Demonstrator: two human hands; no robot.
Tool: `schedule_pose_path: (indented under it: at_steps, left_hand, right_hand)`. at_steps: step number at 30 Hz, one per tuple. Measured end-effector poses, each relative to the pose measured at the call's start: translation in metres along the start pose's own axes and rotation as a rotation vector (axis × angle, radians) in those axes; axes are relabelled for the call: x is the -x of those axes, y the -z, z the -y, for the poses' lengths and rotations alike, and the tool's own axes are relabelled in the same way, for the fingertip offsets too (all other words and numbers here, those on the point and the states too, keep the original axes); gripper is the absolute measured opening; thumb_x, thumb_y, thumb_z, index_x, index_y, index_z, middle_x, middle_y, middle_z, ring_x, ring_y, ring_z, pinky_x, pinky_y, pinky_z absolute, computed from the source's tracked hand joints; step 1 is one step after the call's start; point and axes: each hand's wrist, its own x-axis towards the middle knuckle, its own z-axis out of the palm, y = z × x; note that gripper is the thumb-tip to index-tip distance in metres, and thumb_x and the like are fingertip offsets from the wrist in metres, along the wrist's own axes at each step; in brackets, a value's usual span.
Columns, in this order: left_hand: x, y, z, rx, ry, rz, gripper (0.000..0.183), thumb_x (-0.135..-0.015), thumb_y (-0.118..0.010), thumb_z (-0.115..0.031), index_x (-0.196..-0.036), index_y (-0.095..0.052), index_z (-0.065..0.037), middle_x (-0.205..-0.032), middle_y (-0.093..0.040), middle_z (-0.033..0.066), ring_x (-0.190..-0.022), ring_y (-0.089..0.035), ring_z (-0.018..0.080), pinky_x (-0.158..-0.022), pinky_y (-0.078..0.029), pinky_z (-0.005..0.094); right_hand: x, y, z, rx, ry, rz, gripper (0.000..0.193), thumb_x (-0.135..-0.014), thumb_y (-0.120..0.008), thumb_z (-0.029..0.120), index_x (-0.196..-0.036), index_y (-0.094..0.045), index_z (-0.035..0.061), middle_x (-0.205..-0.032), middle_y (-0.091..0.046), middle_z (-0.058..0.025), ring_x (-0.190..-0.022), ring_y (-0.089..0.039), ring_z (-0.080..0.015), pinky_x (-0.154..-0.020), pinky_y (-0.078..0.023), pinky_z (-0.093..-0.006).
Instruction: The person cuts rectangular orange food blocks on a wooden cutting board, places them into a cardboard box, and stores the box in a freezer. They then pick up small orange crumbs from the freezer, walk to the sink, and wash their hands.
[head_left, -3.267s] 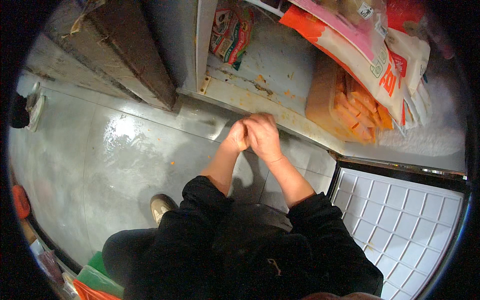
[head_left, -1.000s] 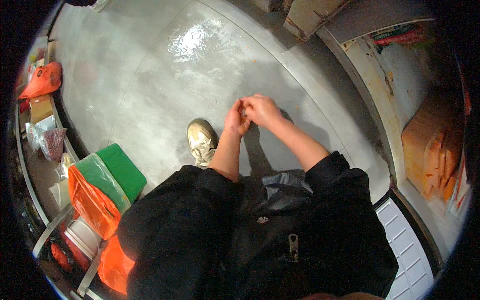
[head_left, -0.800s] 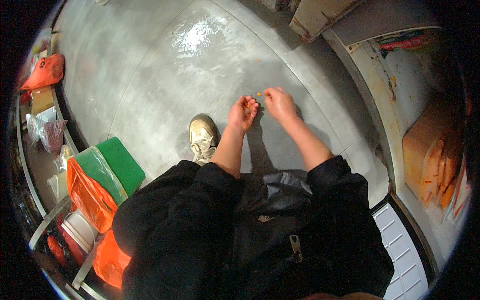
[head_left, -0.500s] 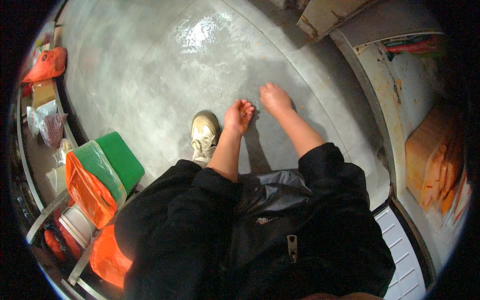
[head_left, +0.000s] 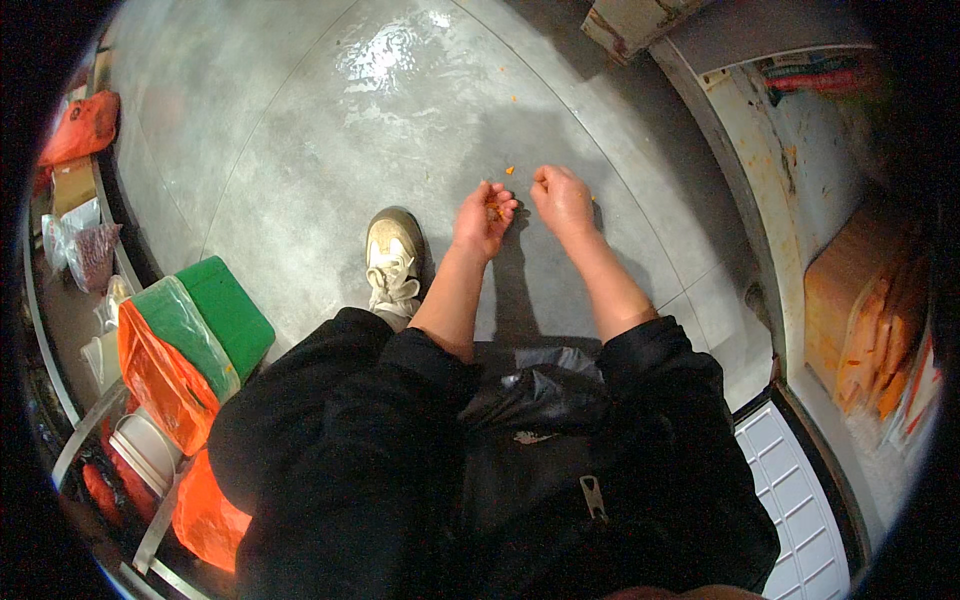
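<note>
Above the grey floor point(head_left: 280, 190), my left hand point(head_left: 482, 225) is cupped palm up with its fingers curled round small orange scraps point(head_left: 493, 210). Just right of it, back upward, is my right hand point(head_left: 565, 203). Its fingers are pinched together, and whatever they hold is hidden. The two hands are close but apart. An orange crumb point(head_left: 510, 170) shows between and slightly beyond them, with smaller orange specks farther off on the floor.
My light shoe point(head_left: 394, 255) is left of the hands. Shelving at left carries a green container point(head_left: 228, 310), an orange bag point(head_left: 160, 375) and white tubs point(head_left: 148, 450). A stained cabinet point(head_left: 725, 95) and an orange-brown box point(head_left: 850, 290) stand at right. Wet floor glistens ahead.
My right hand has shifted slightly right, my left hand slightly up and right. The orange crumb now shows beyond them. The surroundings have slid a little left in view.
</note>
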Motion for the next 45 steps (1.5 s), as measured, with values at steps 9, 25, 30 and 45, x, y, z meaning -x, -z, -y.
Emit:
schedule_pose_path:
  at_steps: [9, 25, 30, 45]
  left_hand:
    - [0.019, 0.019, 0.008, 0.056, -0.054, -0.064, 0.023, -0.096, -0.044, -0.023, -0.096, -0.053, -0.002, -0.083, -0.059, 0.0094, -0.075, -0.059, 0.0225, -0.065, -0.050, 0.0283]
    - [0.031, -0.015, 0.022, -0.011, 0.092, 0.059, 0.021, -0.094, -0.043, -0.019, -0.097, -0.053, -0.001, -0.089, -0.058, 0.0090, -0.085, -0.058, 0.0188, -0.078, -0.051, 0.0326]
    - [0.019, -0.042, 0.013, -0.027, 0.124, 0.124, 0.022, -0.094, -0.045, -0.020, -0.095, -0.054, 0.000, -0.091, -0.061, 0.0121, -0.085, -0.061, 0.0254, -0.071, -0.054, 0.0303]
    - [0.137, -0.024, 0.071, -0.621, 0.297, 0.050, 0.013, -0.084, -0.057, -0.015, -0.079, -0.058, -0.002, -0.071, -0.060, 0.0061, -0.063, -0.055, 0.0141, -0.056, -0.041, 0.0258]
  right_hand:
    - [-0.025, -0.031, 0.013, 0.426, 0.257, 0.073, 0.012, -0.080, -0.053, 0.011, -0.085, -0.062, 0.0051, -0.087, -0.060, -0.0123, -0.080, -0.061, -0.0329, -0.070, -0.053, -0.0413]
    - [0.054, 0.013, 0.038, -0.132, 0.024, 0.096, 0.010, -0.078, -0.059, 0.012, -0.083, -0.063, 0.0053, -0.084, -0.062, -0.0147, -0.076, -0.060, -0.0338, -0.067, -0.050, -0.0406]
    - [0.095, 0.068, 0.025, -0.296, -0.317, -0.257, 0.014, -0.083, -0.064, 0.012, -0.094, -0.066, 0.0028, -0.078, -0.062, -0.0015, -0.069, -0.055, -0.0072, -0.065, -0.047, -0.0231]
    - [0.199, 0.162, 0.076, -0.315, -0.790, -1.060, 0.016, -0.086, -0.061, 0.004, -0.100, -0.061, -0.0022, -0.079, -0.061, -0.0041, -0.068, -0.054, -0.0082, -0.061, -0.044, -0.0202]
